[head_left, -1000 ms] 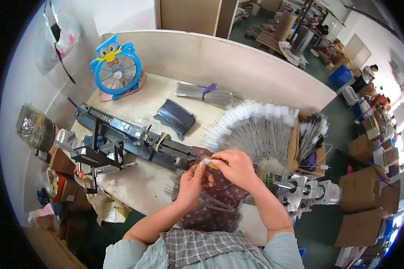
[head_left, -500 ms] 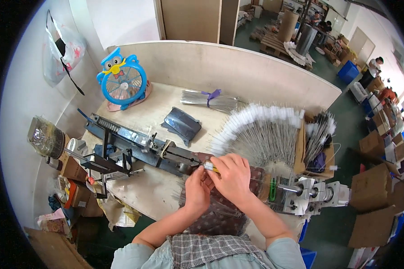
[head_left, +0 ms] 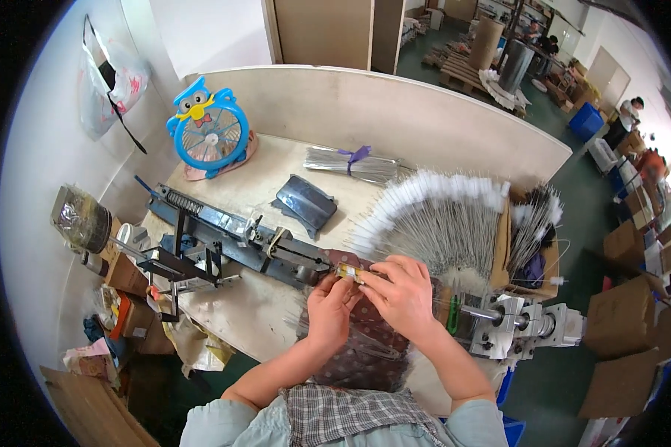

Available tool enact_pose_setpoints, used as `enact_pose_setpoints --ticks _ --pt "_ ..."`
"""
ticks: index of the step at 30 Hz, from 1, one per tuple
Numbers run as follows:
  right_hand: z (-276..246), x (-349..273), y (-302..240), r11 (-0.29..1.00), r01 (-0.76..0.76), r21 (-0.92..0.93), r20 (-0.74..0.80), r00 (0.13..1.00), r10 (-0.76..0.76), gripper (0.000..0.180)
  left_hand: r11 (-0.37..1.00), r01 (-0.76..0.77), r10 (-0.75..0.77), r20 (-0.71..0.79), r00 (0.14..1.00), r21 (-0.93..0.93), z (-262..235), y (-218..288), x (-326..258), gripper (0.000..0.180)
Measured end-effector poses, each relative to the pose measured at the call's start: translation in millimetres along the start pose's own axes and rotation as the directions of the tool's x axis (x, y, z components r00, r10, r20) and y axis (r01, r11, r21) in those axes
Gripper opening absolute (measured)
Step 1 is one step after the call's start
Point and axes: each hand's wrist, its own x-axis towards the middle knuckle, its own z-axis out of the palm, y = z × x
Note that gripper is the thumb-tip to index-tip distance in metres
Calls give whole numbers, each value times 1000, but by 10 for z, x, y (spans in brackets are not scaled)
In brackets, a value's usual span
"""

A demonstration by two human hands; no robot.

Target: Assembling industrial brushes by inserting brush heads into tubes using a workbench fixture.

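Observation:
My left hand (head_left: 330, 307) and my right hand (head_left: 399, 293) meet at the right end of a long dark metal machine (head_left: 235, 240) on the worktable (head_left: 268, 313). Together their fingertips pinch a small yellowish piece (head_left: 348, 273) at the machine's tip. Just beyond my right hand lies a fan of thin grey wires with white fluffy tips (head_left: 434, 218). A dark patterned cloth (head_left: 369, 343) covers my lap under both hands.
A blue owl-shaped fan (head_left: 207, 130) stands at the back left. A tied bundle of wires (head_left: 350, 163) and a dark tray (head_left: 305, 203) lie behind the machine. A metal motor unit (head_left: 518, 325) sits at my right, cardboard boxes (head_left: 628, 328) beyond.
Both hands have stayed closed together at the machine's tip, shifting only slightly. The camera view has tilted a little.

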Motion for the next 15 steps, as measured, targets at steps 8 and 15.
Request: enact_pose_setpoints --ticks 8,15 --pt "70 73 -81 1000 -8 18 52 999 7 26 998 33 -33 10 999 -51 -38 29 18 12" --pt "37 117 -117 999 1 36 51 999 -3 26 981 87 -90 -12 996 -175 5 67 -33 11"
